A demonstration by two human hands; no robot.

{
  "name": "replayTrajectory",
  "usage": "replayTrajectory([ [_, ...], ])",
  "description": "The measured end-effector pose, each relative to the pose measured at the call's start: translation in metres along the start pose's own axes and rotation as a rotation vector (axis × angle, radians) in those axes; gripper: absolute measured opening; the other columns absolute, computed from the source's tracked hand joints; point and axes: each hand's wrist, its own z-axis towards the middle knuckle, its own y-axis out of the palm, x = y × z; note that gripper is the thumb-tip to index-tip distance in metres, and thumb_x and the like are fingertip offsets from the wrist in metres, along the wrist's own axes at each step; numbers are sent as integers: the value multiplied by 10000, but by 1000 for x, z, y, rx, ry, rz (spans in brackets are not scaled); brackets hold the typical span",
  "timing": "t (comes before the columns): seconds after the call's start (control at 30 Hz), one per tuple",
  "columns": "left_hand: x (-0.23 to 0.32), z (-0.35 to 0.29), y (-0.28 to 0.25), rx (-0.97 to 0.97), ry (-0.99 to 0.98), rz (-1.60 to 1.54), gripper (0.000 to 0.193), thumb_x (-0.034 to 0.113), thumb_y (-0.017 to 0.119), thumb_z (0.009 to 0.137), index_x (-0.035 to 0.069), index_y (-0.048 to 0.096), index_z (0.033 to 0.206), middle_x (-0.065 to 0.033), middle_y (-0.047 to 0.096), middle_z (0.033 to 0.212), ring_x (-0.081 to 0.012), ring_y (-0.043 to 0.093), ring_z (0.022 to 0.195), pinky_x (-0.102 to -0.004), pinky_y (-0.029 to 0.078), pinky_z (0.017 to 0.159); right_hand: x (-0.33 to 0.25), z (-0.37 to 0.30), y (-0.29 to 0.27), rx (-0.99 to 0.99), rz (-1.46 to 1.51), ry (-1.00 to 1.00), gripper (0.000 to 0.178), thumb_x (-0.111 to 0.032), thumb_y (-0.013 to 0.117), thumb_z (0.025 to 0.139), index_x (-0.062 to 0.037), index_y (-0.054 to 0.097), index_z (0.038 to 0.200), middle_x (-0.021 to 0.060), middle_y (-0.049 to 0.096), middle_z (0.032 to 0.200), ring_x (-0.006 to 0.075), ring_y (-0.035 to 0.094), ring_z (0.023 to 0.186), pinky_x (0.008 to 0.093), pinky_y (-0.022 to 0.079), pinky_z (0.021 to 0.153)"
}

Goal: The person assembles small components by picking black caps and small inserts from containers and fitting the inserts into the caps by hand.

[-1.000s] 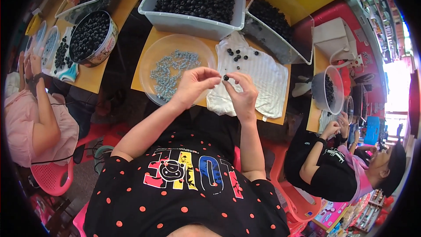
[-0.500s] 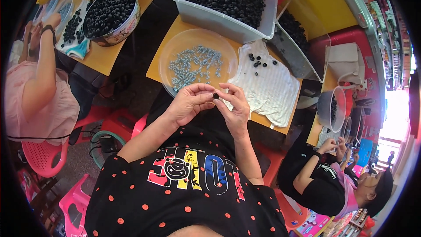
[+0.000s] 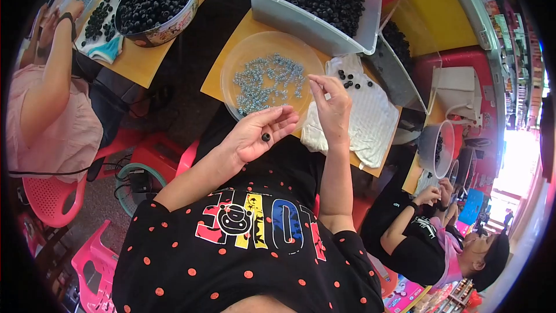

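Note:
My left hand [image 3: 260, 130] is palm up and cupped, its fingers loosely stretched together. A small black round piece with a hole [image 3: 266, 137] lies on the palm. Farther right, my right hand [image 3: 332, 101] is raised in a pinch, thumb and forefinger pressed together near the basin's right edge. Whatever those fingertips hold, if anything, is too small to make out. Beyond both hands, a shallow clear round basin [image 3: 230, 69] holds many small silvery-blue metal parts [image 3: 258, 84].
A white cloth [image 3: 370, 122] with several black pieces [image 3: 347, 78] lies right of the basin. Behind stands a clear bin [image 3: 301, 20] of black pieces, a second bin [image 3: 399, 75] beside it. People work left and right. A patterned tub [image 3: 156, 35] and pink stools [image 3: 95, 266] are at left.
My hands were together at one black piece. They are now apart: the left has turned palm up with the piece on it, and the right has moved up and right. The view has shifted slightly.

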Motion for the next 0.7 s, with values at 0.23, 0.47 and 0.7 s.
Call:
replayTrajectory([
  [0.23,6,0,1,-111,151,27,301,271,459,978,4,588,1032,-88,624,946,-179,608,873,-324,501,815,-35,-40,0,-74,-55,-288,313,-23,746,665,-83,691,967,60,641,932,217,571,807,306,465,696],
  [0.47,2,1,17,-92,152,51,462,370,322,1006,-20,554,1094,-126,596,1072,-196,570,994,-342,462,888,-49,-50,-4,-38,-265,-375,324,-98,761,629,-135,692,943,-8,626,958,179,534,858,330,395,784],
  [0.7,0,-5,26,-149,96,107,546,432,263,1001,-9,509,1207,-152,566,1179,-219,553,1079,-330,444,934,-29,-59,7,39,-228,-346,303,-67,740,651,-120,667,941,-14,635,876,180,561,805,327,383,797],
])
